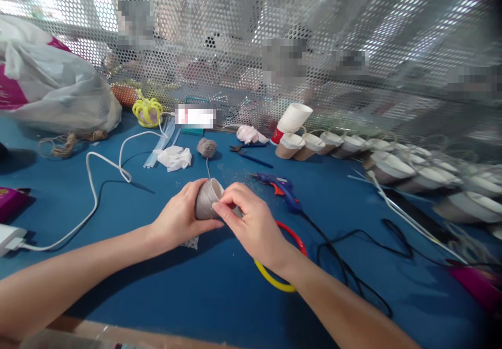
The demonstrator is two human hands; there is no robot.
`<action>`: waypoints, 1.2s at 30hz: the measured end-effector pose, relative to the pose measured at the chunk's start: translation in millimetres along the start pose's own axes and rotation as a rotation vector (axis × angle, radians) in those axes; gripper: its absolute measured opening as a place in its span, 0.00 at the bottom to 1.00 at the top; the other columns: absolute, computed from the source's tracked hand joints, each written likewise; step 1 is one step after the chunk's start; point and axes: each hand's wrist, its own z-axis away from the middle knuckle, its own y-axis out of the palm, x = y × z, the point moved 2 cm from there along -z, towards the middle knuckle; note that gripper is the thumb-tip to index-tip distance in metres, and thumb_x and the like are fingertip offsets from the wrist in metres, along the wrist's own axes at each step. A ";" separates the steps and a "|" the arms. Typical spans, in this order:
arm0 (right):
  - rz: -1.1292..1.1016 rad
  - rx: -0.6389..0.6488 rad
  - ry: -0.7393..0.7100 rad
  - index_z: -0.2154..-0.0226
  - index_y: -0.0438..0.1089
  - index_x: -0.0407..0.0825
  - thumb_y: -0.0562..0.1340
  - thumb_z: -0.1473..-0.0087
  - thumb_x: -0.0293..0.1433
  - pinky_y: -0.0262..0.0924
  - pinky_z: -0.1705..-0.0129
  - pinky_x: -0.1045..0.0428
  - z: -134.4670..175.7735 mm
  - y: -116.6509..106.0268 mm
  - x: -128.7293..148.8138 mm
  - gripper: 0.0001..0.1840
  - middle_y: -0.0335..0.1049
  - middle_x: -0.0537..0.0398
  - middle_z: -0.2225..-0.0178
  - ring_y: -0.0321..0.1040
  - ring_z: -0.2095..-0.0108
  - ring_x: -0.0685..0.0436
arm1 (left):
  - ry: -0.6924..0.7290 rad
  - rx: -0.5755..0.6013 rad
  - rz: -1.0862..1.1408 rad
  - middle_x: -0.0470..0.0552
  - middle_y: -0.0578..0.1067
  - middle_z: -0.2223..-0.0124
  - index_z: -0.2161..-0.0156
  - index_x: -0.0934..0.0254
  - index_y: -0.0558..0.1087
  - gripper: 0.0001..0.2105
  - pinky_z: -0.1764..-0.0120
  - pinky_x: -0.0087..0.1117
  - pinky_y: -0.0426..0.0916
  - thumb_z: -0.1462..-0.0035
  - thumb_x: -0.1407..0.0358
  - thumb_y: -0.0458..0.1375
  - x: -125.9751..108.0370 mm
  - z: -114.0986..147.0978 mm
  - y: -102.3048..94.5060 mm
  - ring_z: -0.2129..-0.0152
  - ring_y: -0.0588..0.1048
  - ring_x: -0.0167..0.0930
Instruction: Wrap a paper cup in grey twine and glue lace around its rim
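Observation:
A paper cup wrapped in grey twine [204,202] lies tilted on its side above the blue table, its open end toward the right. My left hand [178,213] is wrapped round the cup's body. With thumb and forefinger pinched together, my right hand [249,218] touches the cup at its rim; whatever is between those fingertips is too small to make out. From the cup a strand runs back to a small ball of grey twine [206,148]. To the right of the cup lies a blue glue gun [280,184] with an orange trigger.
Twine-wrapped cups [390,169] stand in rows along the right, near a stack of white paper cups [295,117]. Pliers [254,156], crumpled white tissue [174,158] and glue sticks [161,142] lie behind. A red-and-yellow ring [274,282] is under my right wrist. Cables [94,197] cross both sides.

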 end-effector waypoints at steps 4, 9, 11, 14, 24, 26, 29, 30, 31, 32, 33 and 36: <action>-0.004 0.042 0.042 0.76 0.61 0.49 0.59 0.45 0.33 0.58 0.64 0.51 1.0 -1.9 -3.2 0.10 0.63 0.56 0.73 0.61 0.68 0.47 | 0.023 0.003 -0.065 0.63 0.66 0.47 0.44 0.64 0.54 0.35 0.51 0.46 0.64 0.54 0.52 0.60 2.3 0.5 -0.8 0.51 0.68 0.44; 0.039 0.052 0.096 0.75 0.62 0.49 0.60 0.47 0.35 0.59 0.66 0.51 -2.7 -1.9 -2.1 0.09 0.65 0.56 0.73 0.62 0.69 0.46 | 0.073 -0.009 -0.237 0.63 0.68 0.51 0.43 0.67 0.52 0.36 0.57 0.48 0.67 0.52 0.51 0.58 4.4 3.3 2.2 0.55 0.70 0.45; 0.051 0.040 0.079 0.79 0.60 0.50 0.57 0.44 0.32 0.59 0.66 0.51 -5.3 -1.8 -1.2 0.12 0.64 0.57 0.75 0.62 0.70 0.47 | 0.111 -0.006 -0.274 0.63 0.68 0.52 0.43 0.68 0.52 0.36 0.58 0.47 0.68 0.53 0.53 0.59 4.7 4.0 3.7 0.56 0.70 0.45; 0.091 0.027 0.014 0.76 0.63 0.49 0.55 0.43 0.33 0.60 0.63 0.51 -6.3 -9.7 -5.0 0.10 0.66 0.55 0.73 0.64 0.68 0.46 | 0.136 0.001 -0.189 0.60 0.68 0.53 0.45 0.66 0.55 0.31 0.56 0.45 0.68 0.53 0.59 0.59 5.7 1.2 2.7 0.57 0.71 0.42; 0.774 0.377 0.371 0.66 0.69 0.44 0.61 0.50 0.39 0.58 0.65 0.46 28.7 -15.2 -53.4 0.14 0.71 0.45 0.66 0.68 0.63 0.36 | -0.280 -0.399 0.625 0.57 0.69 0.51 0.51 0.66 0.61 0.32 0.50 0.41 0.63 0.62 0.61 0.66 32.9 -26.8 -19.2 0.53 0.68 0.40; 0.779 0.380 0.369 0.70 0.69 0.46 0.60 0.48 0.36 0.57 0.65 0.48 29.1 -11.7 -52.7 0.09 0.72 0.48 0.68 0.68 0.64 0.38 | -0.296 -0.405 0.663 0.57 0.70 0.50 0.50 0.66 0.62 0.32 0.49 0.41 0.61 0.63 0.61 0.66 36.6 -28.1 -18.7 0.52 0.67 0.40; 0.764 0.375 0.380 0.76 0.67 0.47 0.60 0.50 0.31 0.56 0.69 0.50 31.2 -15.2 -49.0 0.06 0.71 0.51 0.73 0.69 0.68 0.41 | -0.334 -0.365 0.724 0.56 0.71 0.51 0.51 0.66 0.63 0.31 0.48 0.41 0.61 0.62 0.61 0.67 41.0 -29.0 -17.7 0.51 0.67 0.41; 0.762 0.374 0.386 0.77 0.67 0.47 0.61 0.52 0.30 0.55 0.70 0.50 32.9 -18.5 -48.0 0.05 0.71 0.51 0.74 0.69 0.70 0.41 | -0.334 -0.354 0.761 0.56 0.71 0.51 0.51 0.66 0.64 0.30 0.48 0.41 0.61 0.61 0.61 0.66 41.6 -29.6 -18.5 0.51 0.67 0.41; 0.758 0.377 0.390 0.77 0.67 0.47 0.61 0.53 0.29 0.54 0.72 0.51 34.6 -22.4 -47.3 0.05 0.70 0.51 0.75 0.69 0.71 0.41 | -0.325 -0.342 0.806 0.56 0.72 0.52 0.52 0.67 0.65 0.29 0.49 0.41 0.61 0.61 0.61 0.66 41.4 -30.5 -20.0 0.51 0.68 0.40; 0.753 0.385 0.391 0.78 0.67 0.47 0.62 0.53 0.30 0.54 0.73 0.51 35.8 -26.3 -46.8 0.05 0.70 0.51 0.75 0.69 0.71 0.41 | -0.309 -0.327 0.855 0.55 0.73 0.53 0.53 0.67 0.66 0.27 0.49 0.40 0.61 0.60 0.61 0.66 40.4 -31.6 -22.0 0.52 0.69 0.40; 0.738 0.392 0.389 0.77 0.67 0.47 0.62 0.53 0.30 0.54 0.73 0.51 35.7 -30.0 -46.5 0.05 0.70 0.52 0.75 0.69 0.72 0.42 | -0.295 -0.309 0.903 0.55 0.74 0.54 0.55 0.67 0.67 0.25 0.49 0.40 0.62 0.60 0.61 0.66 38.4 -32.8 -24.6 0.52 0.69 0.39; 0.589 0.365 0.366 0.69 0.69 0.47 0.60 0.49 0.36 0.57 0.71 0.52 21.6 -34.3 -44.8 0.09 0.71 0.50 0.68 0.69 0.70 0.44 | -0.269 -0.260 1.022 0.53 0.76 0.57 0.58 0.66 0.69 0.22 0.49 0.38 0.63 0.60 0.62 0.66 28.5 -36.4 -33.4 0.53 0.71 0.39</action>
